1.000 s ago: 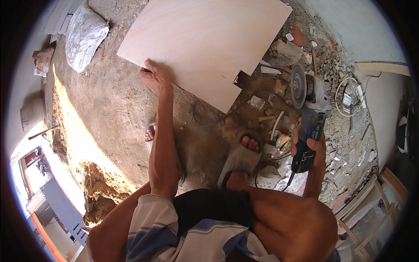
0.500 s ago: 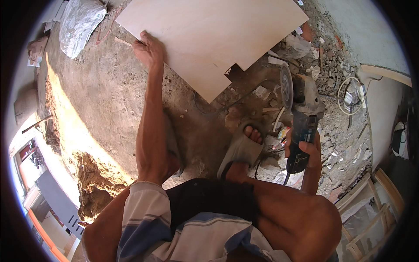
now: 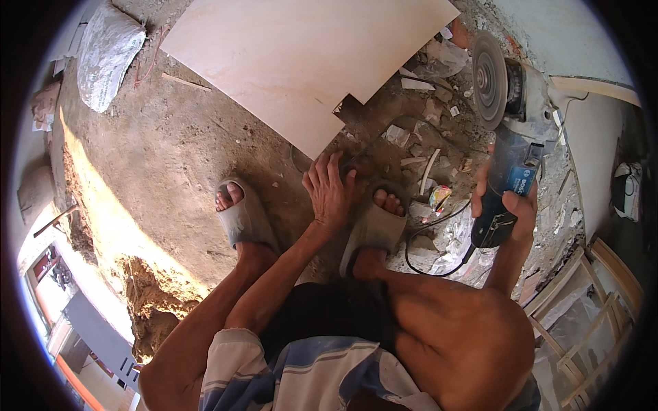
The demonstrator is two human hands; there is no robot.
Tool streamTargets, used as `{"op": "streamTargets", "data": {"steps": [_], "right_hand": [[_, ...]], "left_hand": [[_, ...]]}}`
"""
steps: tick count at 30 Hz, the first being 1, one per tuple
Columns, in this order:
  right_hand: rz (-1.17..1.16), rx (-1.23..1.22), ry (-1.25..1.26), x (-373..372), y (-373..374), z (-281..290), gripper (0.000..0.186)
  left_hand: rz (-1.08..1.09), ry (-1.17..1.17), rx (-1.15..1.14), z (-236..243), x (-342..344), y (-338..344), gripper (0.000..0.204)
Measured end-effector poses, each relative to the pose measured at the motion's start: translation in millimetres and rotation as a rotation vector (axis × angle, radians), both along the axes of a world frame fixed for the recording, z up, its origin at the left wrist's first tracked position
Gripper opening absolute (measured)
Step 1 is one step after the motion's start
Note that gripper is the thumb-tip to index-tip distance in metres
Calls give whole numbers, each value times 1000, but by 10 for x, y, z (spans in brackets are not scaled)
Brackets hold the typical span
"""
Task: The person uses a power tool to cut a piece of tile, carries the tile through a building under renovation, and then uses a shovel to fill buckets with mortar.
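Observation:
A large beige tile (image 3: 301, 61) lies flat on the dirt floor ahead of me, with a small notch cut in its near right edge. My left hand (image 3: 329, 188) hovers with fingers spread just below the tile's near corner, close to my right foot; it holds nothing. My right hand (image 3: 510, 205) grips the blue body of an angle grinder (image 3: 510, 137), raised at the right, its round disc (image 3: 488, 79) pointing away from me. The grinder's black cord (image 3: 425, 240) loops down to the floor.
My two feet in grey sandals (image 3: 243, 219) stand on the dirt. Tile scraps and rubble (image 3: 428, 116) lie right of the tile. A white sack (image 3: 106, 55) rests at far left. Wooden frames (image 3: 589, 308) lean at the right, near a white wall (image 3: 589, 137).
My left hand left the tile's far-left edge and drew back to its near corner. My right hand lifted the grinder higher and nearer the camera. The view shifted.

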State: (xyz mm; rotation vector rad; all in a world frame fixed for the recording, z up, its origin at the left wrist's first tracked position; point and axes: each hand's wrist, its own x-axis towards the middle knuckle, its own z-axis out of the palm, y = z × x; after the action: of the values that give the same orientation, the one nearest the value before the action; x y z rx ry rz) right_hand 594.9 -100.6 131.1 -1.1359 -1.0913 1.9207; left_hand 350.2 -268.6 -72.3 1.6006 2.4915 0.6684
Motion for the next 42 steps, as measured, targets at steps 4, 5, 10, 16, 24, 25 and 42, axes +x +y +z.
{"op": "streamTargets", "data": {"steps": [4, 5, 10, 16, 24, 25, 42], "right_hand": [[-21, 46, -56, -33, -14, 160, 87], [-24, 62, -78, -36, -13, 199, 88], [8, 112, -130, -118, 55, 413, 87], [4, 172, -253, -223, 108, 640, 75], [-93, 167, -320, -311, -98, 146, 51], [-129, 175, -391, -347, -122, 89, 53], [-107, 286, -692, -48, -782, -281, 84]], "left_hand": [[-95, -450, -27, 45, 145, -20, 26], [-139, -603, 59, 200, 332, 42, 23], [-512, -1806, -384, 670, 1327, 275, 25], [-969, -1821, -249, 357, 2396, -120, 31], [-25, -1764, 130, 1692, 963, 511, 55], [-34, -1748, 179, 1831, 999, 582, 64], [-300, -1604, -88, 1416, 960, 636, 77]]}}
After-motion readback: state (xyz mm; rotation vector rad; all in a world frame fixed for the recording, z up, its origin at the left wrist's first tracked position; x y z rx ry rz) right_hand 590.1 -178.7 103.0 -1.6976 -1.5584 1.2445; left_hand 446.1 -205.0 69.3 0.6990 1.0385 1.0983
